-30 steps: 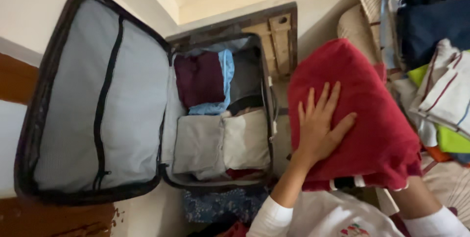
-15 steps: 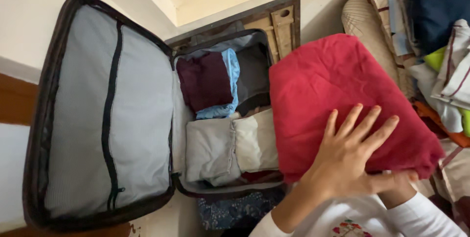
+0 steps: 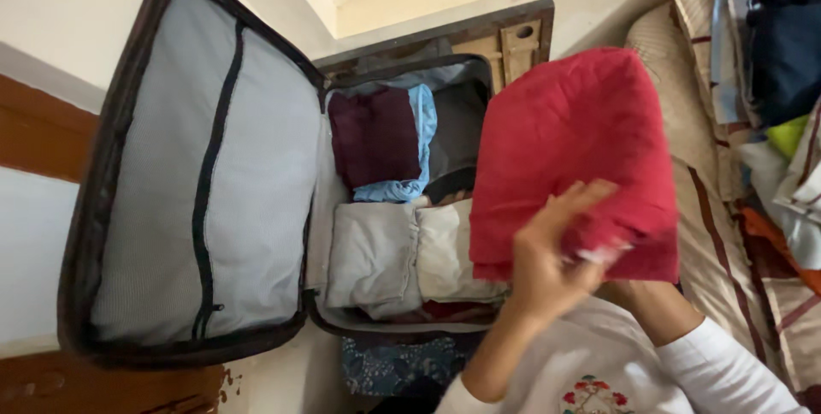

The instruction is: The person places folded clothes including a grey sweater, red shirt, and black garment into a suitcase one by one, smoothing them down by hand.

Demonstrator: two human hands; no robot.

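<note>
Suitcase (image 3: 256,209) open by wall | bed (image 3: 727,243) right | both hands (image 3: 547,264) grasping red cloth (image 3: 573,149)

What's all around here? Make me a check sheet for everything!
Surface: striped bed cover at right.
Job's things: folded red cloth held up beside the open suitcase; maroon garment, blue garment and pale folded clothes packed inside.
Clutter: heap of mixed clothes on the bed.
Hands: left hand grips the red cloth's lower edge; right hand hidden behind the cloth.
Cables: nothing seen.
Surroundings: pale wall, wooden panel behind the suitcase.
</note>
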